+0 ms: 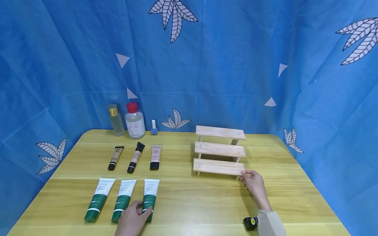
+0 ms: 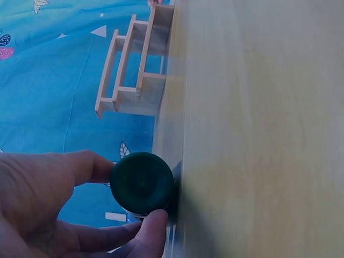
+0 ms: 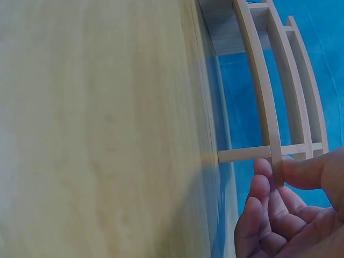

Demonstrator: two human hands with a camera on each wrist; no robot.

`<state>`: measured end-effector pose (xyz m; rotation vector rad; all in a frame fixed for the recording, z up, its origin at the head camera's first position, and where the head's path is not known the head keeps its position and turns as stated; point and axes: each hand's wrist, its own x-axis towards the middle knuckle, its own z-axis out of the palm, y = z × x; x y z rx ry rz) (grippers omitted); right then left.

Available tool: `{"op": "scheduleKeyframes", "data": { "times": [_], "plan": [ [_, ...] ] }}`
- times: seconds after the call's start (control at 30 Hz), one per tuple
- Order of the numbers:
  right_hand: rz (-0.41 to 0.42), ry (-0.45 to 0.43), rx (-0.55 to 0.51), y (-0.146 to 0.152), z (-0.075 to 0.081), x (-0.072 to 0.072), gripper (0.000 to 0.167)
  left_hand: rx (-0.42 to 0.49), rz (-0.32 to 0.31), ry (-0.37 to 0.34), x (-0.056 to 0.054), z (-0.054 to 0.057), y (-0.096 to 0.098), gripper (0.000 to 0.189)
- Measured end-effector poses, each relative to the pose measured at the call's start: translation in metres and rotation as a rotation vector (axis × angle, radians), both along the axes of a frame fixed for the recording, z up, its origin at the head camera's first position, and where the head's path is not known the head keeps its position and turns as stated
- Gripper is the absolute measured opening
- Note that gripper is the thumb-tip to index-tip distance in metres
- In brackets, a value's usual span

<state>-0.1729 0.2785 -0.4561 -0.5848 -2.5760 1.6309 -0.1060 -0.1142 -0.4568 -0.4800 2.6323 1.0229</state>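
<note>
My left hand (image 1: 133, 219) grips the capped lower end of a green-and-white squeeze tube (image 1: 150, 193), the rightmost in its row. The left wrist view shows the tube's round dark green cap (image 2: 142, 183) between thumb and fingers. Two matching tubes, one at the left (image 1: 99, 200) and one in the middle (image 1: 124, 200), lie beside it. Over on the right, my right hand (image 1: 254, 184) pinches the right end of the lowest step of a three-tier wooden display rack (image 1: 220, 167). In the right wrist view the thumb lies on the step's upper face (image 3: 267, 121), fingers beneath it.
Three small cosmetic tubes, beige (image 1: 116, 158), black-capped (image 1: 136, 158) and pink (image 1: 155, 157), lie behind the green ones. At the back stand a gold-collared bottle (image 1: 116, 123), a red-capped bottle (image 1: 136, 126) and nail polish (image 1: 154, 128). A black device (image 1: 250, 223) sits at my right wrist.
</note>
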Motion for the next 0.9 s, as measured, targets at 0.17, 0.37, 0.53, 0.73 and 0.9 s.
{"op": "scheduleKeyframes", "data": {
  "times": [0.17, 0.37, 0.53, 0.73, 0.9],
  "plan": [
    [0.004, -0.002, 0.005, 0.000, 0.001, 0.000, 0.040, 0.007, 0.016, -0.009, 0.002, 0.001, -0.001, 0.059],
    [0.008, -0.014, 0.001, 0.000, 0.000, 0.002, 0.042, 0.008, 0.032, -0.014, 0.007, 0.003, -0.001, 0.054],
    [0.004, -0.007, 0.005, 0.000, 0.001, 0.003, 0.044, 0.015, 0.039, -0.016, 0.012, 0.006, 0.000, 0.050],
    [-0.009, -0.002, 0.055, -0.001, 0.004, 0.004, 0.041, -0.018, 0.027, 0.069, 0.016, 0.011, -0.001, 0.045],
    [0.000, 0.011, 0.126, -0.001, 0.007, 0.005, 0.042, -0.043, 0.017, 0.184, 0.019, 0.026, 0.004, 0.023]
  ]
}}
